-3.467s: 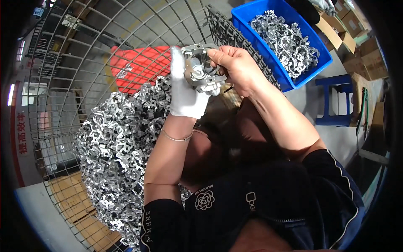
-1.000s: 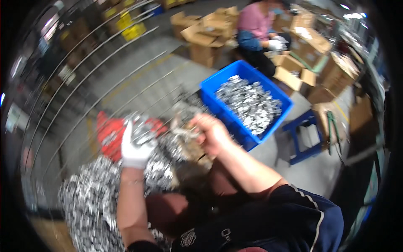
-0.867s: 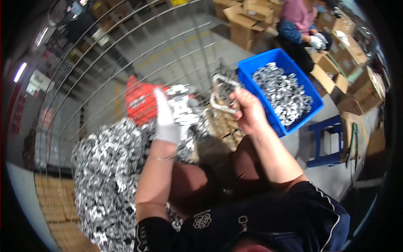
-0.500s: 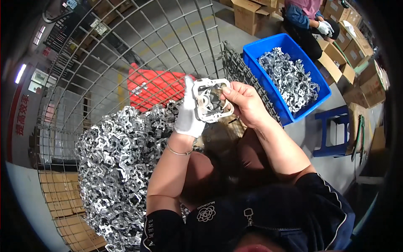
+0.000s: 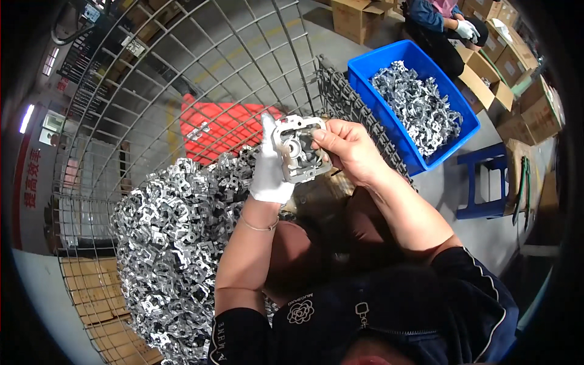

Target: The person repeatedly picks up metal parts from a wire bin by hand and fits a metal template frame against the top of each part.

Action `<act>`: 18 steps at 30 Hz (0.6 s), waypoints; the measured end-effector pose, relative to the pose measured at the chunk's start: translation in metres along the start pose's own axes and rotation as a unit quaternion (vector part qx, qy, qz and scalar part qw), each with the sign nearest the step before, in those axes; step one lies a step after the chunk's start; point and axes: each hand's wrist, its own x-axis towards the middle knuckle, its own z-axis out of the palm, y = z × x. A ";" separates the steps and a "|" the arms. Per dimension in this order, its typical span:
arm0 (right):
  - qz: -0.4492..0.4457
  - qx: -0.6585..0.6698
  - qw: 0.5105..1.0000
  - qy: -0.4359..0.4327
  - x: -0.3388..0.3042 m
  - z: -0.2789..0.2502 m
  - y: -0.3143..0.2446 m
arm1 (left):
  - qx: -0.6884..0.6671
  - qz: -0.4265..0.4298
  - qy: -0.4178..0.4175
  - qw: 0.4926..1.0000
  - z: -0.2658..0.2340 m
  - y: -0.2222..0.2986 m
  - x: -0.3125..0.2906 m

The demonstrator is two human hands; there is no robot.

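A wire cage (image 5: 360,114) is curving around the work area, and a great heap of silvery metal parts (image 5: 176,243) is filling its left side and rising beside the left forearm. Beyond the cage at the upper right, a co-worker (image 5: 432,36) in white gloves is sitting among opened cardboard boxes (image 5: 356,21). Nearer, a blue bin (image 5: 395,135) is standing just outside the mesh, holding many more loose metal pieces (image 5: 417,106). A red sheet (image 5: 222,128) is showing through the wires behind the heap, and a blue stool (image 5: 483,210) is standing to the right of the bin. Above the knees, the person's two hands are holding a metal frame (image 5: 307,175) between them: the left hand (image 5: 271,173), in a white glove, is cupping it from the left, most fingers hidden behind, while the bare right hand (image 5: 350,149) is pinching its right edge between thumb and fingers. Inside the frame's opening, a round metal detail (image 5: 294,148) is showing. Smallest, a thin bracelet (image 5: 261,229) is circling the left wrist.
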 end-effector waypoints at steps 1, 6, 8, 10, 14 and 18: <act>-0.006 0.000 1.000 -0.002 0.000 0.001 0.000 | 0.001 -0.001 -0.001 1.000 0.000 -0.001 0.000; 0.014 0.008 1.000 0.019 0.004 0.002 0.000 | 0.032 0.052 -0.005 0.998 -0.002 -0.007 0.004; 0.028 0.004 0.999 0.040 0.007 0.002 0.001 | 0.041 0.055 -0.001 0.998 -0.002 -0.007 0.006; 0.040 0.007 0.998 0.047 0.010 0.001 0.001 | 0.010 0.043 -0.003 0.999 -0.001 -0.007 0.008; 0.039 0.016 0.998 0.053 0.013 0.002 0.002 | -0.011 0.012 -0.028 0.999 -0.007 -0.005 0.010; 0.046 0.027 0.997 0.059 0.009 0.002 -0.003 | -0.037 0.017 -0.041 0.998 -0.003 -0.010 0.016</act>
